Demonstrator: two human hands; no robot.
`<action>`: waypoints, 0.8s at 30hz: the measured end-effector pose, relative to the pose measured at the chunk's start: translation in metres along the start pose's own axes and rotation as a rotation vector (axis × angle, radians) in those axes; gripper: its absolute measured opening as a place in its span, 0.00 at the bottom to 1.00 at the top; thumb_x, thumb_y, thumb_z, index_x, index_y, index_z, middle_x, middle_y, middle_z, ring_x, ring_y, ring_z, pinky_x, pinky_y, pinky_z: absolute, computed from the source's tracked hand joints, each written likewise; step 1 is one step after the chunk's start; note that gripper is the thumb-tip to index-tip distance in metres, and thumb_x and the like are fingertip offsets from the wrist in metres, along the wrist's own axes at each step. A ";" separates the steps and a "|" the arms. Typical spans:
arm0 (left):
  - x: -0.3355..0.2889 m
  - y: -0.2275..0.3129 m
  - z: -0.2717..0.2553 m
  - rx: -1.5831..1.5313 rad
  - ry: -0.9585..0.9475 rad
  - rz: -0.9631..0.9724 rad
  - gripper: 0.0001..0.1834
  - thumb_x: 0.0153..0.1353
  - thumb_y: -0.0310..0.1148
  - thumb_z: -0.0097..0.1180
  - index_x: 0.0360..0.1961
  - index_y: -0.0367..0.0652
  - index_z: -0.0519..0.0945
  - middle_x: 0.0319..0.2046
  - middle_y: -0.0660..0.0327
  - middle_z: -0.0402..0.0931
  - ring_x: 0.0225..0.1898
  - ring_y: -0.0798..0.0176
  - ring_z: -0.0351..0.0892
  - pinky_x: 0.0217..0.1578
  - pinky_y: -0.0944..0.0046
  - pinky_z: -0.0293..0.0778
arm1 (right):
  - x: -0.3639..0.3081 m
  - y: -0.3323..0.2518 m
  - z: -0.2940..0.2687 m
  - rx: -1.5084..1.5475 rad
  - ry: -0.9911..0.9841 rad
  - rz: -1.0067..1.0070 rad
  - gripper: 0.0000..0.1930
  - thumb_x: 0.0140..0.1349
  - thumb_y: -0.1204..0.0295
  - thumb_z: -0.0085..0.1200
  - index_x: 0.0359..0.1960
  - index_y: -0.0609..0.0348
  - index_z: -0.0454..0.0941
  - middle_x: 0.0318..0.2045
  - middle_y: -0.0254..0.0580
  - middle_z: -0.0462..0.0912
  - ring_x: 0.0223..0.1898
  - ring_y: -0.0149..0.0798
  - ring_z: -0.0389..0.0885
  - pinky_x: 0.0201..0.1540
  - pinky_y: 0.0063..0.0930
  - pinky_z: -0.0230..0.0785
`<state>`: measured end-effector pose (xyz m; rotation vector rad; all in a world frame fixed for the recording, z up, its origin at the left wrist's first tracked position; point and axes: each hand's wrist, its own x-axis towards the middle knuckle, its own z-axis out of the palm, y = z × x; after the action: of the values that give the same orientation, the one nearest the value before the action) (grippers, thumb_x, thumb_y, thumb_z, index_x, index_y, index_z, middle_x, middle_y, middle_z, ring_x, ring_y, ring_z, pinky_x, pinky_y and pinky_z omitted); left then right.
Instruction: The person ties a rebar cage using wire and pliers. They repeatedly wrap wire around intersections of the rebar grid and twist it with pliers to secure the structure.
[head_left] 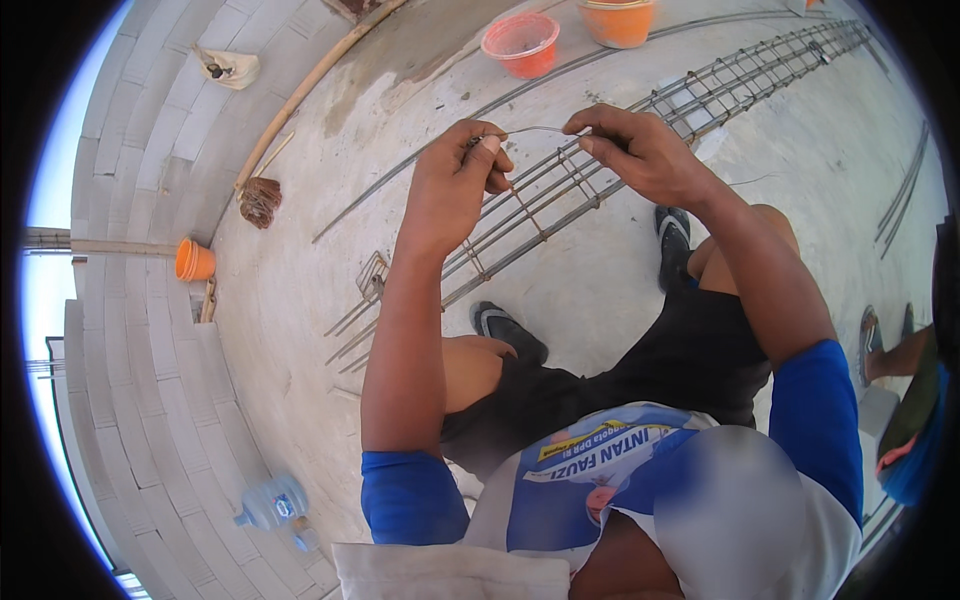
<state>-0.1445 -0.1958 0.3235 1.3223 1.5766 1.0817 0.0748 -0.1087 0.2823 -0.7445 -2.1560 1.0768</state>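
Observation:
A thin piece of wire (pixel 540 128) arcs between my two hands, above a long rebar cage. My left hand (pixel 458 175) has its fingers closed round one end of the wire. The other end is pinched between thumb and fingertips of my right hand (pixel 640 150). Beneath them the rebar cage (pixel 540 235), long bars crossed by square stirrups, runs slantwise across the floor from lower left to upper right. Both hands are held over its near side, and the cage passes partly hidden behind them.
Two orange buckets, one a reddish tub (pixel 521 46) and one deeper bucket (pixel 617 22), stand at the far side. A block wall (pixel 150 400) curves along the left, with a small orange bucket (pixel 195 260) and a water jug (pixel 272 503). Another person's foot (pixel 872 345) shows at right.

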 end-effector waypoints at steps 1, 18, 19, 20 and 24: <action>0.000 0.004 0.001 0.010 0.002 0.020 0.14 0.69 0.37 0.50 0.43 0.34 0.77 0.28 0.61 0.76 0.30 0.67 0.75 0.36 0.66 0.73 | -0.003 -0.008 -0.003 0.013 0.001 0.031 0.13 0.68 0.72 0.49 0.52 0.61 0.77 0.28 0.37 0.77 0.28 0.29 0.70 0.35 0.27 0.66; 0.043 -0.101 -0.026 -0.001 -0.306 -0.221 0.24 0.65 0.45 0.56 0.53 0.37 0.76 0.35 0.57 0.78 0.32 0.63 0.78 0.41 0.63 0.76 | -0.014 0.005 0.038 -0.339 -0.160 0.237 0.16 0.64 0.71 0.45 0.51 0.56 0.80 0.38 0.57 0.83 0.42 0.56 0.80 0.47 0.45 0.71; 0.050 -0.107 -0.028 0.174 -0.265 -0.202 0.26 0.64 0.45 0.57 0.55 0.37 0.75 0.37 0.55 0.78 0.33 0.62 0.79 0.40 0.62 0.77 | -0.015 0.026 0.050 -0.357 -0.138 0.226 0.16 0.64 0.71 0.45 0.51 0.56 0.80 0.39 0.57 0.83 0.43 0.56 0.81 0.48 0.45 0.71; 0.060 -0.116 -0.028 0.345 -0.228 -0.180 0.27 0.63 0.46 0.57 0.56 0.37 0.75 0.40 0.54 0.79 0.35 0.61 0.79 0.39 0.62 0.77 | -0.019 0.055 0.060 -0.412 -0.153 0.281 0.17 0.63 0.72 0.45 0.51 0.55 0.80 0.39 0.57 0.83 0.44 0.56 0.81 0.49 0.45 0.71; 0.097 -0.200 -0.039 0.433 -0.191 -0.283 0.25 0.61 0.40 0.54 0.56 0.36 0.76 0.40 0.51 0.80 0.33 0.59 0.81 0.31 0.60 0.77 | -0.020 0.142 0.113 -0.432 -0.180 0.558 0.19 0.58 0.75 0.45 0.50 0.55 0.81 0.43 0.57 0.83 0.48 0.55 0.80 0.53 0.44 0.71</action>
<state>-0.2567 -0.1224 0.1421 1.3745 1.8456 0.4397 0.0356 -0.1054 0.1042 -1.5702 -2.4379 0.9661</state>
